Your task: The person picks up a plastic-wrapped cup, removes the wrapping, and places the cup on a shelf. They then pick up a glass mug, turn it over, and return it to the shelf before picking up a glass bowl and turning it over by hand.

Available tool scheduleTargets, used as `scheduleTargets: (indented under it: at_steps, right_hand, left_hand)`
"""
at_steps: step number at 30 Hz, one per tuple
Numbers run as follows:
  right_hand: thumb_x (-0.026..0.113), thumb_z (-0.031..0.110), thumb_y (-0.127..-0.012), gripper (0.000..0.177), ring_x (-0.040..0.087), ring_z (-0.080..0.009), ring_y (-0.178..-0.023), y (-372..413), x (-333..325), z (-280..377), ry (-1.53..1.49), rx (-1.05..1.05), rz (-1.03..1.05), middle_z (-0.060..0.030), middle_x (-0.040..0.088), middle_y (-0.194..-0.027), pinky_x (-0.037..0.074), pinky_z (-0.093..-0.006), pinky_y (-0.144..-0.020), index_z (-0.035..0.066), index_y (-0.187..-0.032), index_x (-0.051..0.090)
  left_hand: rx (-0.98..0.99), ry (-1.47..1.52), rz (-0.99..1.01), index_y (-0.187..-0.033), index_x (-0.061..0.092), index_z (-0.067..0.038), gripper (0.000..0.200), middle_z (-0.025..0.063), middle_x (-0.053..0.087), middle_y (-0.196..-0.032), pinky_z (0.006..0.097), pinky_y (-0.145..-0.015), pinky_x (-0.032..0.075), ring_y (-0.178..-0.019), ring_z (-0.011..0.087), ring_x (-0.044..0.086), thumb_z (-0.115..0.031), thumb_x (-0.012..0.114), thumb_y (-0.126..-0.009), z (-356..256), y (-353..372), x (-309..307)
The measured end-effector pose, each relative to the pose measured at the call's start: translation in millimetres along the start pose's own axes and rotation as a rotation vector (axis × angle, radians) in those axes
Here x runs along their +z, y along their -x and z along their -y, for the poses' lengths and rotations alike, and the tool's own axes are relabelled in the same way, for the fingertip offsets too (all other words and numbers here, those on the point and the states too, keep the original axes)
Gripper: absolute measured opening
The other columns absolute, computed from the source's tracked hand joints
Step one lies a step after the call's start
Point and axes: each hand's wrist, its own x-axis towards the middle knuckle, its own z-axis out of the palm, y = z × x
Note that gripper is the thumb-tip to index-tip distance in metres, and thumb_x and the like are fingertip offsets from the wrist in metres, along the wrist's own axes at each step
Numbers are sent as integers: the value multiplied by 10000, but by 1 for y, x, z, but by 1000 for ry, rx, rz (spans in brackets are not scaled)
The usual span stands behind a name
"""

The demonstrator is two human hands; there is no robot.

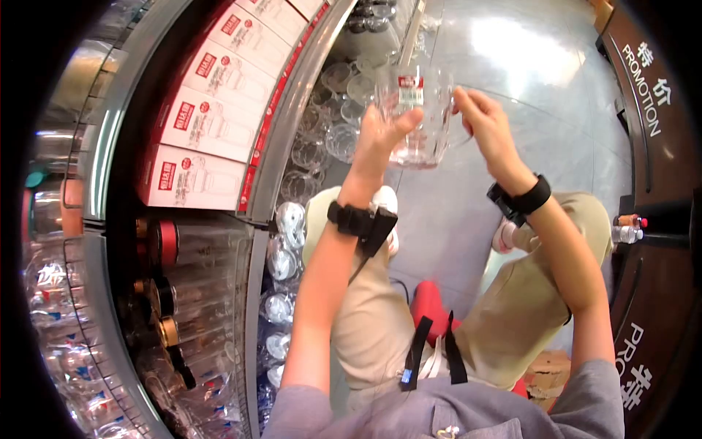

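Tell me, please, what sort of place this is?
Probably a shop's glassware aisle: rows of glasses, stacked red-and-white boxes, a PROMOTION sign, and a labelled glass mug.

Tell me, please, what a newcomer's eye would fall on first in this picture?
First, the clear faceted glass mug with a red-and-white label, held up at the top centre between the left hand and the right hand. Next, the row of white cardboard boxes with red labels on the grey metal shelf at the left, and the dark brown sign reading PROMOTION at the right edge.
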Motion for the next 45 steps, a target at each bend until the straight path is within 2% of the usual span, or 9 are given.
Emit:
scheduleTargets:
  at_steps: [7,10,13,16,19,22,25,35,45]
  right_hand:
    - [488,445,-905,454,418,-104,-606,5,7,-10,32,63,-64,-7,456,-602,367,-271,-568,13,-825,597]
    - [471,431,-913,454,460,-127,-625,7,3,1,149,85,-92,-47,488,-614,394,-287,-601,-3,-842,586]
    - [455,376,-915,397,523,-145,-655,1,-5,1,327,-1,17,-83,536,-638,421,-296,-634,-3,-896,571]
    - [519,276,-862,302,567,-176,-661,-8,-10,-12,110,-46,188,-109,579,-666,445,-312,-637,-6,-964,556]
    - [592,184,-775,320,568,-182,-606,-5,-9,-19,131,-67,312,-119,585,-655,454,-325,-594,-17,-1018,537]
    - [633,120,-707,338,569,-168,-559,12,-4,-10,319,-52,149,-108,572,-614,454,-320,-554,-33,-999,560]
    - [630,108,-702,305,578,-148,-546,15,-5,-22,257,55,64,-88,557,-575,459,-306,-534,-41,-965,593]
    - [606,63,-725,198,516,-94,-567,15,-8,-39,-109,343,29,-21,560,-662,416,-254,-515,-30,-899,619]
    - [622,140,-797,210,484,-92,-624,20,-7,-40,-104,392,5,-28,547,-703,386,-262,-543,-28,-919,597]
  left_hand:
    - [35,-72,-108,-1132,481,6,496,67,589,-980,225,-689,480,-857,109,579,-224,720,-763,11,-1,-1]
    - [58,-134,-79,-1158,481,-7,518,89,600,-991,307,-753,524,-876,153,608,-334,661,-798,14,-3,1]
    - [59,-32,-114,-1133,481,2,506,59,595,-972,244,-679,505,-819,111,588,-236,727,-760,15,-2,6]
    - [-67,40,-124,-1122,496,-4,487,59,596,-972,252,-682,516,-820,118,595,-241,724,-764,4,0,6]
    - [-103,13,-81,-1115,507,-7,461,62,599,-976,257,-692,512,-838,123,598,-241,715,-776,-4,-4,-1]
    - [-93,-94,-12,-1120,501,-5,457,68,601,-986,270,-726,502,-868,123,595,-210,720,-775,-1,-3,-1]
    - [-139,-97,2,-1121,484,9,485,75,601,-984,262,-753,491,-883,122,588,-201,736,-764,5,-1,4]
    - [-105,-116,48,-1121,460,34,553,103,597,-1007,274,-785,491,-891,145,597,-191,778,-728,14,-4,15]
    - [-167,-196,57,-1137,448,39,595,115,589,-1022,281,-791,485,-919,164,588,-200,789,-713,15,-4,15]
